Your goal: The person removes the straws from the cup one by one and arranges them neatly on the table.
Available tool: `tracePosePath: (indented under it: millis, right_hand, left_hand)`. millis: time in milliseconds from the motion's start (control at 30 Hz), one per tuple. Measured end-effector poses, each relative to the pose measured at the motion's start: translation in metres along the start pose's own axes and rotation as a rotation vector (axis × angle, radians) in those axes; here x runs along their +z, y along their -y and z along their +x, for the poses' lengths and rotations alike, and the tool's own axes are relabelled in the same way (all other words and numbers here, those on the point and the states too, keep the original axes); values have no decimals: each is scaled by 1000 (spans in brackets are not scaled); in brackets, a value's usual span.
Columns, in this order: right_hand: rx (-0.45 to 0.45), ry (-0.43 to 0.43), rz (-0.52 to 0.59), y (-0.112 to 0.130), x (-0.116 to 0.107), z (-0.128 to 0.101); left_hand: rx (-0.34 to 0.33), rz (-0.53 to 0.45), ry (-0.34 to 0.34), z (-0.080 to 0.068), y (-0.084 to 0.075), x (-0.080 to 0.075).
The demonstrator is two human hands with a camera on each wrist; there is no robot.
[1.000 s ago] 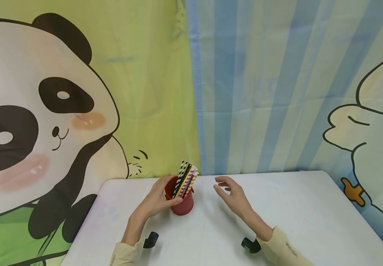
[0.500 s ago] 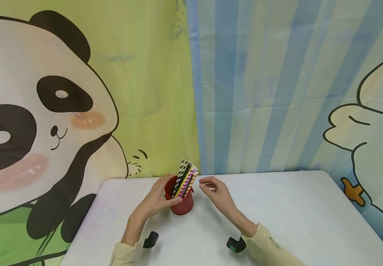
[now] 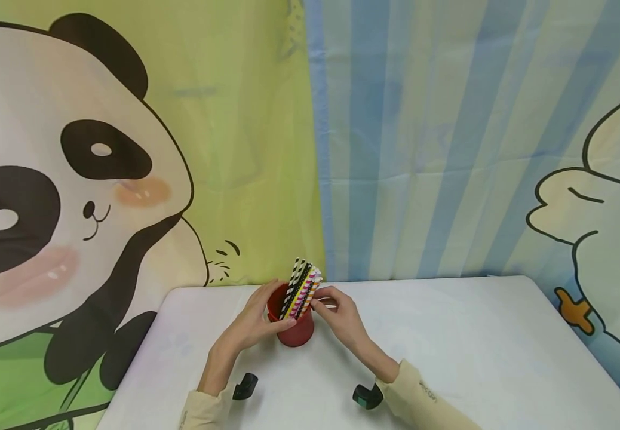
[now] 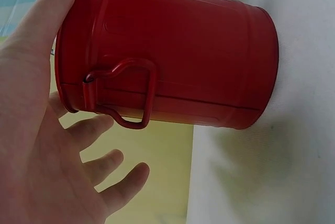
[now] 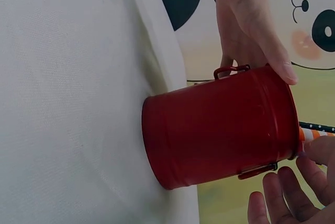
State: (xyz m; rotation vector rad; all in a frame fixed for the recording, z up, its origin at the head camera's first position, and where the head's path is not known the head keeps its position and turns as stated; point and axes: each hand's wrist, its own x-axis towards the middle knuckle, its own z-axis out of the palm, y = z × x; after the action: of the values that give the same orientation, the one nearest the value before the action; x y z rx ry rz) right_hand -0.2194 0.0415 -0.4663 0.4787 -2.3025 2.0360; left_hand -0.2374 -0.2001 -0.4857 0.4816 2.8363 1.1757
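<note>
A small red metal bucket [image 3: 296, 335] stands on the white table, with a bundle of patterned paper straws [image 3: 301, 289] leaning out toward the right. My left hand [image 3: 251, 321] grips its rim, thumb on the near side and fingers spread around the far side. A folded wire handle [image 4: 151, 96] lies against the wall in the left wrist view. At the opposite rim, my right hand [image 3: 341, 315] has thumb and fingertips close by an orange-striped straw [image 5: 309, 133]; I cannot tell whether they pinch it. The straws' lower ends are hidden inside the bucket.
Each wrist carries a black camera, the left camera [image 3: 245, 386] and the right camera [image 3: 368, 396]. Behind the table's [image 3: 450, 340] back edge hang printed curtains, a panda on green [image 3: 256, 149] and blue stripes [image 3: 423, 149].
My right hand has moved left from beside the bucket to its right rim and the straws, its fingers drawing closer together. The left hand and bucket stay put.
</note>
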Motion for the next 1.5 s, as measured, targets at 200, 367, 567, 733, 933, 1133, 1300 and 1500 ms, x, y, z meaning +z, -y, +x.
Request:
tracePosePath:
  millis: [200,367,567,733,933,1133,1300,1500]
  right_hand:
    - [8,-27,-10,6,4,0]
    - [13,-45,1,6,8,1]
    - [2,-53,-5,7,11,1]
    - [1,-56,-23,10,12,1]
    - [9,-73,-11,11,11,2]
    - [16,-93,14,15,6,5]
    - [31,-109,-8,22,-1,7]
    - [49,-120,18,29,-11,10]
  left_hand:
    - [16,1,-8,1,0,-1]
    - [18,-6,-6,0,0,-1]
    - [13,-18,-1,0,1,0]
    - [10,-21,-2,0,1,0]
    - [19,-14,-1,0,1,0]
    - [12,-19,5,0,0,-1]
    - [12,-24,6,1,0,-1]
    - [10,-29,3,1,1,0]
